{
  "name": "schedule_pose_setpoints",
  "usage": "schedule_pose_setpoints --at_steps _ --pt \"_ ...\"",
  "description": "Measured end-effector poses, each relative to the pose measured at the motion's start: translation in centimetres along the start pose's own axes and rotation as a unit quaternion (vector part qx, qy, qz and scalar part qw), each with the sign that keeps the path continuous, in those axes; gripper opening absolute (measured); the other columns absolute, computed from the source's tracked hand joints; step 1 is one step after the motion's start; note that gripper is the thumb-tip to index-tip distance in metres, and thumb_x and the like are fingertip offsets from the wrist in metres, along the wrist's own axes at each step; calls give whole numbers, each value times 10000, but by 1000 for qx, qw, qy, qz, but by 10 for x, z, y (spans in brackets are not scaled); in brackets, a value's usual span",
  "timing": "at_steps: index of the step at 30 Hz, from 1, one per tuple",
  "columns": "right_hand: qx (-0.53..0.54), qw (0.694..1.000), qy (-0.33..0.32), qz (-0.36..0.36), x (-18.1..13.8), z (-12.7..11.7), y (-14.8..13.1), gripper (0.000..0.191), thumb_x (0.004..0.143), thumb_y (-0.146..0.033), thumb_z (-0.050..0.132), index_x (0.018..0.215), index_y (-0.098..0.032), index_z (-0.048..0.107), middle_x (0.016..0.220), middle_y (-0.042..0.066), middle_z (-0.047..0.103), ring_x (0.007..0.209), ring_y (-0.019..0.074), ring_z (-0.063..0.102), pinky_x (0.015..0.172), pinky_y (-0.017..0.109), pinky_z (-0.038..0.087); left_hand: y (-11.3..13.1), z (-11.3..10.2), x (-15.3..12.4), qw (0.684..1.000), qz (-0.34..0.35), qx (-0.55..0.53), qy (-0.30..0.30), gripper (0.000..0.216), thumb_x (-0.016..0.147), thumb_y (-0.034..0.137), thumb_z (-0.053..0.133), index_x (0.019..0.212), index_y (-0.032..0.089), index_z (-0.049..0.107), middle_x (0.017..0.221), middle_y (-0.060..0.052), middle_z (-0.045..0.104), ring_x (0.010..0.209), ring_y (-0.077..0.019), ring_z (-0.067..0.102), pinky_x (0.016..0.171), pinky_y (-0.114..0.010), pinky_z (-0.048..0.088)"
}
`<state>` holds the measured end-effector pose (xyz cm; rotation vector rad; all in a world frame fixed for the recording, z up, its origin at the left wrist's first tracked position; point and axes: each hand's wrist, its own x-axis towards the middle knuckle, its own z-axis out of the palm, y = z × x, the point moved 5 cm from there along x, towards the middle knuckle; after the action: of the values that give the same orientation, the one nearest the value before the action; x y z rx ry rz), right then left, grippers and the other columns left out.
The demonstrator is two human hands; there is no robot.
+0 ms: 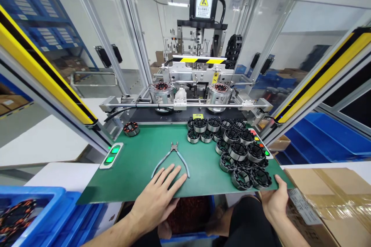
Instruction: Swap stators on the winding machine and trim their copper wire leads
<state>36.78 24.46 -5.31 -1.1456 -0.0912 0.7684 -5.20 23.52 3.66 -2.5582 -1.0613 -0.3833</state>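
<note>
My left hand (162, 193) lies palm down with fingers spread over the front edge of the green worktop (130, 177). Its fingertips are by the grey-blue handles of the cutting pliers (174, 150), whose jaws point away from me; the fingers are not wrapped around them. At the front right corner, my right hand (274, 198) clasps the worktop's edge, thumb on top and the other fingers mostly hidden below. Just beyond it stand several bare black-and-steel motor stators (242, 178), some stacked. One copper-wound stator (131, 129) sits at the back left.
Behind the worktop, a winding machine (199, 73) holds two wound stators (220, 87) on metal fixtures. Green-lit buttons (111, 155) flank the left side. Yellow posts (43, 61) rise at both sides. Blue bins (37, 208) stand lower left, a cardboard box (333, 197) lower right.
</note>
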Motion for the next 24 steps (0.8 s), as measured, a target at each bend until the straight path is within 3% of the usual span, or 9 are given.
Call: schedule_pose_setpoints --at_steps 14,24 --pt "-5 1000 -12 6 -6 5 -4 504 756 -477 745 1199 -236 739 1250 13 780 1251 277 692 1060 468 615 0 4 -2 1000 -6 -20 -15 671 1000 296 659 1651 267 497 1659 -95 561 1511 -319 515 1252 -468 362" --pt "-2 1000 -5 9 -3 2 -2 479 747 -468 740 1169 -241 747 1237 -1 784 1257 263 684 1050 437 615 0 1 -2 1000 -3 -7 -16 664 999 306 657 1644 266 502 1649 -86 577 1495 -315 540 1231 -466 396"
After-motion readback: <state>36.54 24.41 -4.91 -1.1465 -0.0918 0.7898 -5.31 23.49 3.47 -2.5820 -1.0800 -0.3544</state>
